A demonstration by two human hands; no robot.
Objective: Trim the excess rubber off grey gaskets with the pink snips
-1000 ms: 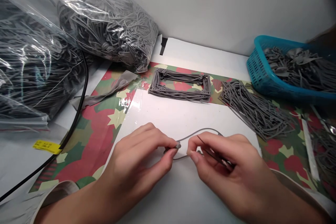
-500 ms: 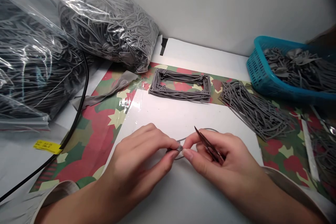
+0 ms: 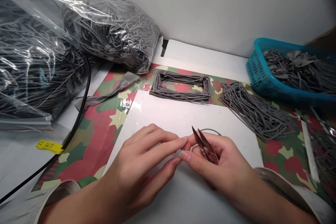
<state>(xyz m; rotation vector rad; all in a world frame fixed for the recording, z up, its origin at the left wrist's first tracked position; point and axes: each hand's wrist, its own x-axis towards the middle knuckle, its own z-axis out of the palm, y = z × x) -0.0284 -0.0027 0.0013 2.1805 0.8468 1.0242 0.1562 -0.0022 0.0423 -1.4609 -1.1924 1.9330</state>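
Observation:
My right hand (image 3: 225,161) is closed around a pair of dark, pointed thread snips (image 3: 201,140), whose blades stand slightly apart and point up. Its thumb and forefinger also pinch a thin grey rubber ring (image 3: 210,130), mostly hidden behind the fingers. My left hand (image 3: 147,161) has its fingers stretched out and the thumb apart. Its forefinger tip touches the right fingertips at the ring. Both hands are over a white sheet (image 3: 168,115).
Behind the sheet lies a rectangular stack of grey rubber frames (image 3: 181,95), with a loose pile (image 3: 254,112) to its right. A blue basket (image 3: 258,64) holds more. Filled clear bags (image 3: 115,31) stand at left, near a black cable (image 3: 81,108) with a yellow tag (image 3: 49,146).
My left thumb and forefinger have parted from their pinch on the grey piece, the forefinger reaching right. The snips' blades have spread apart in my right hand.

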